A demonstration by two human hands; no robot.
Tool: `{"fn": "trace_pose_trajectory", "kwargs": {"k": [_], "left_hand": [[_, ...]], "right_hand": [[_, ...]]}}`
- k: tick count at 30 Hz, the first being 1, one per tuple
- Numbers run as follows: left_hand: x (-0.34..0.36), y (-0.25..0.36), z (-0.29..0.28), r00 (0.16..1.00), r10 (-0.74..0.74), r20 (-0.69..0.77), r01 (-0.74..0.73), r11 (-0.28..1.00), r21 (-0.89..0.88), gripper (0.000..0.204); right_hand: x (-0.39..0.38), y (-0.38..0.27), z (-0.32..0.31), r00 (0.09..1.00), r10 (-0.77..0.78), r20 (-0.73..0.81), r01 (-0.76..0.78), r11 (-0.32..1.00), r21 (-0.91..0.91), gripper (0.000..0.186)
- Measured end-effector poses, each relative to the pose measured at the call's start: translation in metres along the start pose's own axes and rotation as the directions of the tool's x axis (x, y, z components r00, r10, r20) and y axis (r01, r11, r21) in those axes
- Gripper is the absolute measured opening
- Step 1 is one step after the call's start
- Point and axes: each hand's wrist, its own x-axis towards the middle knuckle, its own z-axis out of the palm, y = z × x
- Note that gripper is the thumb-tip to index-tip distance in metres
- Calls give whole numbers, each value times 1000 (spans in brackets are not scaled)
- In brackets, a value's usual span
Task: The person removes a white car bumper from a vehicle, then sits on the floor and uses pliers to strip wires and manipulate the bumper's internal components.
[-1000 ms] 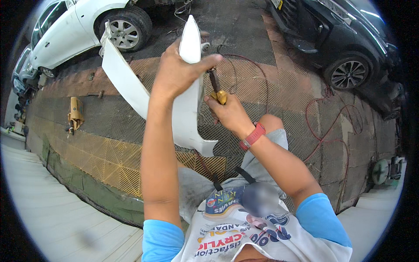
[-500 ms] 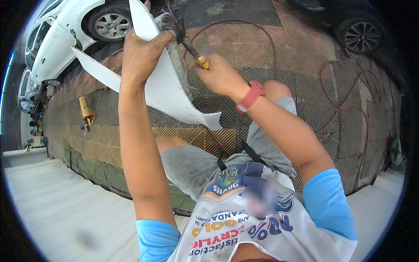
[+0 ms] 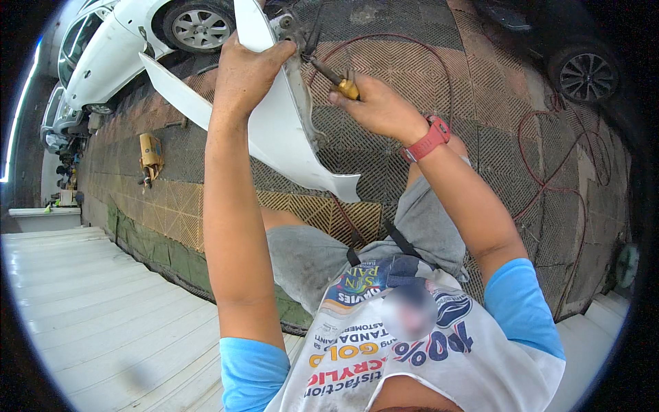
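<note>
A white curved car body panel hangs over my lap, its long pointed arm reaching out to the left. My left hand is closed round its upper part, the thumb lying over the right edge. Along that edge runs a grey, dirty inner side with a bracket-like piece near the top. My right hand grips a yellow-handled tool with a dark shaft pointing up and left. Its tip is at the panel's grey edge, near my left thumb; whether it touches cannot be made out.
A white car stands at the upper left, a dark car's wheel at the upper right. Red hose loops over the patterned floor mats. A yellowish-brown container lies on the left. White ribbed sheeting spreads at the lower left.
The view has shifted, so the scene sits further right in it. The yellow-handled tool has tilted slightly, and my right hand's fingers have shifted on its handle. Both hands keep their holds.
</note>
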Motion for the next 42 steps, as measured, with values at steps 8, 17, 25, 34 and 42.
{"fn": "trace_pose_trajectory", "kwargs": {"k": [8, 17, 25, 34, 42], "left_hand": [[8, -20, 5, 985, 145, -93, -150, 988, -43, 37], [3, 4, 11, 987, 147, -57, -149, 988, -28, 62], [9, 1, 13, 994, 91, -58, -90, 996, 29, 55], [5, -2, 11, 980, 187, -63, -191, 979, -70, 52], [8, 1, 8, 994, 97, -51, -93, 994, 61, 43]], "right_hand": [[-31, 8, 24, 987, 124, 101, -158, 853, 497, 33], [-21, -17, 31, 891, -45, -452, 178, 951, 255, 33], [39, -40, 28, 698, 81, -712, 265, 894, 362, 38], [50, -34, 18, 796, 359, -488, 194, 611, 767, 23], [48, -27, 24, 863, 434, -258, 237, 103, 966, 15]]}}
